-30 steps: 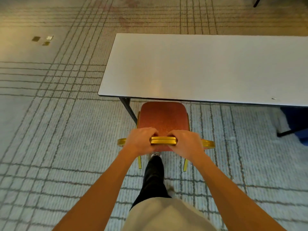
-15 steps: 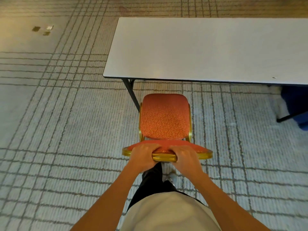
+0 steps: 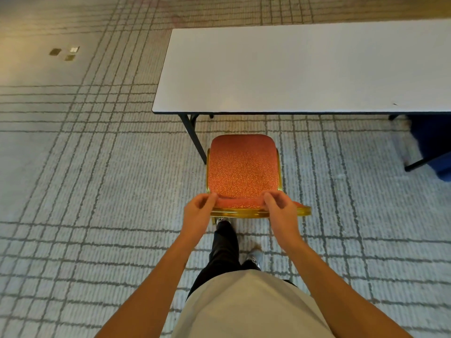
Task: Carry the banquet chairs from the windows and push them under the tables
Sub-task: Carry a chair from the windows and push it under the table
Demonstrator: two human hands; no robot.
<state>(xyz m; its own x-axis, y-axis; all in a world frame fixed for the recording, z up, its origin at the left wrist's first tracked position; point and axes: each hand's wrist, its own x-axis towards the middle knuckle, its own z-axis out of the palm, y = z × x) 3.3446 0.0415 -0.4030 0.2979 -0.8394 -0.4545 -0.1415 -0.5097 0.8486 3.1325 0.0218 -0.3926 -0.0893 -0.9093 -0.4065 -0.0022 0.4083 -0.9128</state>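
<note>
The carpet (image 3: 97, 191) runs open to the left and behind, so there is plenty of room to step away. The table (image 3: 292, 69) fills the upper right, its near edge running straight across just beyond the chair (image 3: 244, 164). The chair stands on the floor at the table's left end, facing it, with its seat just right of the slanted leg (image 3: 195, 140), much as it did a second ago. What has changed is the grip. Both hands were clamped side by side on the gold top rail, and now they have parted to the rail's ends. The left hand (image 3: 198, 212) is loosely curled and grasps nothing, its fingertips barely at the pad's corner. The right hand (image 3: 280, 211) lies over the rail, and I cannot tell if it grips. That reads as letting go, though from here the seat looks short of the edge, so the push may not be finished. To the right, a blue thing (image 3: 434, 147) sits well apart. Small floor plates (image 3: 64, 53) lie far left.
</note>
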